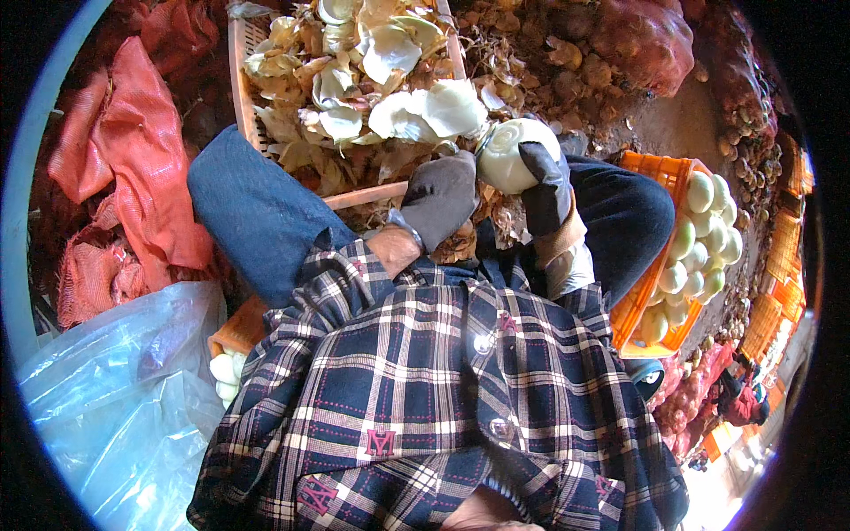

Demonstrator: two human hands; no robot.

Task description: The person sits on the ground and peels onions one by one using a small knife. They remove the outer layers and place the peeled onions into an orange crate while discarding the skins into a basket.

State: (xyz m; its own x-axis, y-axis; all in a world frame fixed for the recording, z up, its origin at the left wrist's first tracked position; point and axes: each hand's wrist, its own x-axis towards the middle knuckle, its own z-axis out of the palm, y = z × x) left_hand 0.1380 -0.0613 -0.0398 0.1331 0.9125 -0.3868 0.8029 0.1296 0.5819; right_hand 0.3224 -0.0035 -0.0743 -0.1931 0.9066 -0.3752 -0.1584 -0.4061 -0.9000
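Note:
A large peeled white onion (516, 156) sits in my right hand (550, 189), which wears a dark glove with its thumb over the onion's side. My left hand (438, 198), in a dark grey glove, is curled close to the onion's left side. A thin dark edge shows between them, too small to name, and whether my left fingers hold it is hidden. Just beyond both hands, a plastic crate (240, 99) is heaped with onion skins (332, 86) and pale, thick peeled layers (455, 107).
Right of my knee stands an orange crate (654, 265) of peeled onions (694, 259). Another orange crate (236, 325) is by my left hip. Red mesh sacks (149, 166) and clear plastic sheeting (133, 398) lie left. Filled onion sacks (644, 46) stand far right. A person (742, 398) is in the distance.

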